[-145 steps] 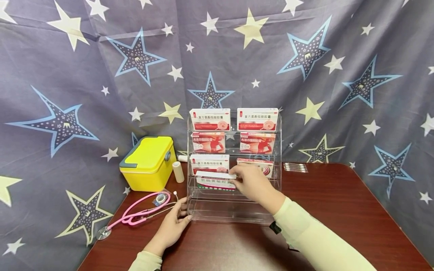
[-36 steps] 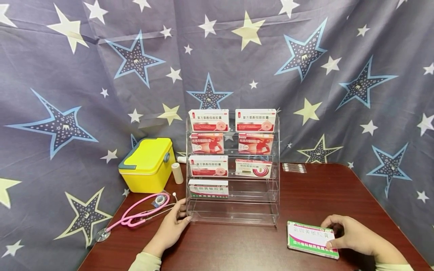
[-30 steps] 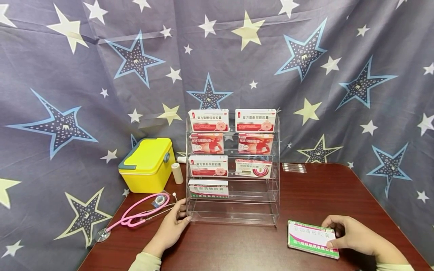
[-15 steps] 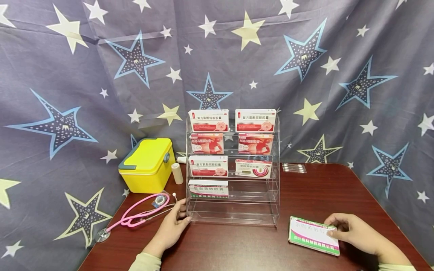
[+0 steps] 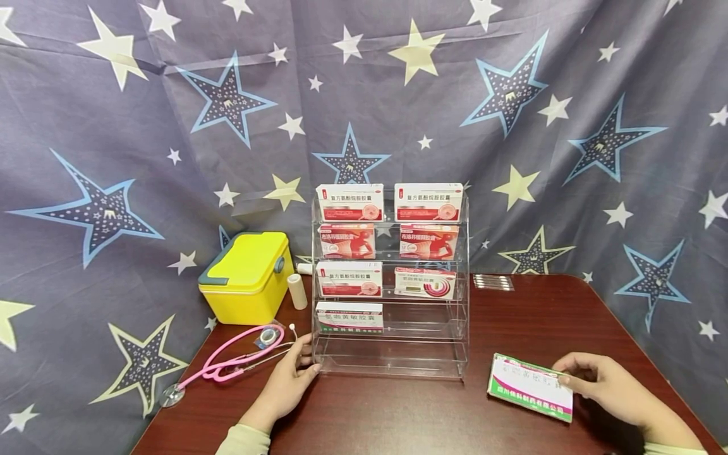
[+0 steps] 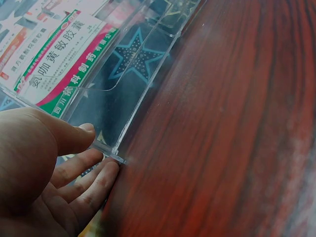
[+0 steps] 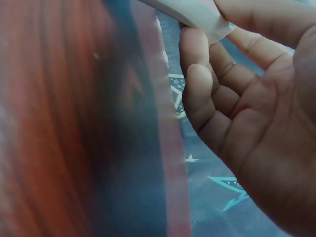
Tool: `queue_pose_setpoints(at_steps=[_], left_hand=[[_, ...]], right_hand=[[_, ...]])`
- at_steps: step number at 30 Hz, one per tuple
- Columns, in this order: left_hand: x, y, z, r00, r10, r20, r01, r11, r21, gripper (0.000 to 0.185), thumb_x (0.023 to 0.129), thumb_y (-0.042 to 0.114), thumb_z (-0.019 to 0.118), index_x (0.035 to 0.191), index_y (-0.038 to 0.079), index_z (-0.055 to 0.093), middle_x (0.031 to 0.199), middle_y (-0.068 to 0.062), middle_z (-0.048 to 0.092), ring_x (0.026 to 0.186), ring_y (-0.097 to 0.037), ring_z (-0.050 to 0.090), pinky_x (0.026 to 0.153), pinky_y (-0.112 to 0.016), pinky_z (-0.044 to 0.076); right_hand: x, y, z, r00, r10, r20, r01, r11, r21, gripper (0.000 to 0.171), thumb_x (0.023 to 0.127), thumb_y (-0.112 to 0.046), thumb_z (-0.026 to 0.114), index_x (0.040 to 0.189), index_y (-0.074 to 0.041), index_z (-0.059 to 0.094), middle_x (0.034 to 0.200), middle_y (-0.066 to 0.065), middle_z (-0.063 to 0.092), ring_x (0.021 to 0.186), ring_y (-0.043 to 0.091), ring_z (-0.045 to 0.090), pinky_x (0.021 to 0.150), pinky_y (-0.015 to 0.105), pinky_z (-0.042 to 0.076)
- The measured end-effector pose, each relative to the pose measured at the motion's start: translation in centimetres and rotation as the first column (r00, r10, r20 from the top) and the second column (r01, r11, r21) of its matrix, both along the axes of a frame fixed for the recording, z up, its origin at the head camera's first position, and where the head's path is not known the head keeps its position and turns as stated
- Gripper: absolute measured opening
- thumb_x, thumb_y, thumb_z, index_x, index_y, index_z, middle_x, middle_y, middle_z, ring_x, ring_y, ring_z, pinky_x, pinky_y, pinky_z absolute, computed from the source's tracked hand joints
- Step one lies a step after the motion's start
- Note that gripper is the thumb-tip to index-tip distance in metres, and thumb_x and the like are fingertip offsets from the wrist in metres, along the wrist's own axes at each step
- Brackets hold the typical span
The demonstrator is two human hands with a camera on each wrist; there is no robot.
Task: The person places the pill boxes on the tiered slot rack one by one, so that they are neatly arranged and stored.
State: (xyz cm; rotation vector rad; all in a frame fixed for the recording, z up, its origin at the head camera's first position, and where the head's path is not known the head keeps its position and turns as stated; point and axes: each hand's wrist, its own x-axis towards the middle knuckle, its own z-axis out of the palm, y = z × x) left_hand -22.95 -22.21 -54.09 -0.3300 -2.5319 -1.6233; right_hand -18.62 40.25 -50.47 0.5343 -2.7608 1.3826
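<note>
Between my right thumb and fingers I pinch the right end of a white, green and magenta medicine box [image 5: 531, 387], at the table's right side. Only a pale edge of this medicine box [image 7: 200, 17] shows above the right hand [image 7: 256, 103] in the right wrist view. My left hand [image 5: 289, 382] holds the lower left corner of a clear tiered display rack [image 5: 392, 368], thumb in front and fingers at its side. A matching medicine box [image 5: 349, 318] stands at the left of the rack's fourth tier. Red and white boxes [image 5: 349, 279] fill the tiers above, two to a row.
Left of the rack are a yellow case [image 5: 246, 278] with a grey handle, a beige roll [image 5: 297, 291] and a pink stethoscope [image 5: 213, 363]. A clear packet of slim items [image 5: 493, 282] lies behind on the right. A star-patterned curtain [image 5: 364, 95] hangs behind the table.
My right hand has left the rack, where a box now stands in the fourth tier. It holds another box at the right, shifted slightly away and rightward. The left hand stays.
</note>
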Motion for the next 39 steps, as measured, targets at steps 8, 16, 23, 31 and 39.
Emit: queue_pose_setpoints(at_steps=[8,16,23,31,39], left_hand=[[-0.1,0.0,0.2,1.000,-0.008,-0.002,0.008,1.000,0.015,0.062,0.096,-0.005,0.071,0.150,0.018,0.050,0.126,-0.014,0.064,0.109,-0.024,0.068,0.089,-0.030,0.058],[-0.2,-0.1,0.3,1.000,-0.007,-0.015,0.007,1.000,0.006,0.062,0.096,-0.005,0.072,0.150,0.018,0.051,0.124,-0.011,0.065,0.108,-0.023,0.068,0.089,-0.031,0.058],[-0.1,-0.1,0.2,1.000,-0.011,-0.023,0.011,1.000,0.009,0.063,0.096,-0.006,0.071,0.151,0.016,0.050,0.125,-0.012,0.065,0.108,-0.025,0.068,0.089,-0.033,0.058],[-0.1,0.0,0.2,0.999,-0.018,-0.028,0.018,1.000,0.014,0.062,0.096,-0.006,0.071,0.150,0.015,0.050,0.125,-0.014,0.065,0.108,-0.025,0.068,0.089,-0.031,0.058],[0.1,0.1,0.3,0.999,-0.034,-0.019,0.035,0.998,0.051,0.060,0.097,-0.004,0.071,0.150,0.014,0.051,0.125,-0.016,0.065,0.109,-0.029,0.069,0.089,-0.036,0.059]], right_hand=[[0.1,0.6,2.5,0.970,-0.191,-0.150,0.184,0.981,-0.058,0.014,0.097,-0.007,0.075,0.111,-0.005,0.073,0.091,0.006,0.076,0.076,0.012,0.070,0.064,0.024,0.054],[-0.6,-2.6,10.0,0.902,-0.273,-0.334,0.266,0.962,-0.069,0.019,0.091,-0.007,0.082,0.109,-0.008,0.076,0.085,0.004,0.077,0.071,0.008,0.071,0.060,0.018,0.051],[-2.6,-8.8,14.3,0.875,-0.180,-0.450,0.171,0.983,-0.060,0.023,0.085,-0.003,0.087,0.103,-0.015,0.079,0.082,-0.001,0.075,0.067,0.009,0.068,0.059,0.017,0.050],[-5.6,-15.1,14.2,0.845,-0.038,-0.533,0.053,0.999,0.012,0.027,0.083,0.003,0.086,0.099,-0.018,0.079,0.086,-0.009,0.070,0.069,0.009,0.067,0.062,0.020,0.052],[-6.6,-17.3,12.2,0.798,-0.042,-0.601,0.131,0.986,0.105,0.030,0.079,0.006,0.086,0.093,-0.019,0.078,0.085,-0.012,0.067,0.071,0.006,0.065,0.061,0.028,0.054]])
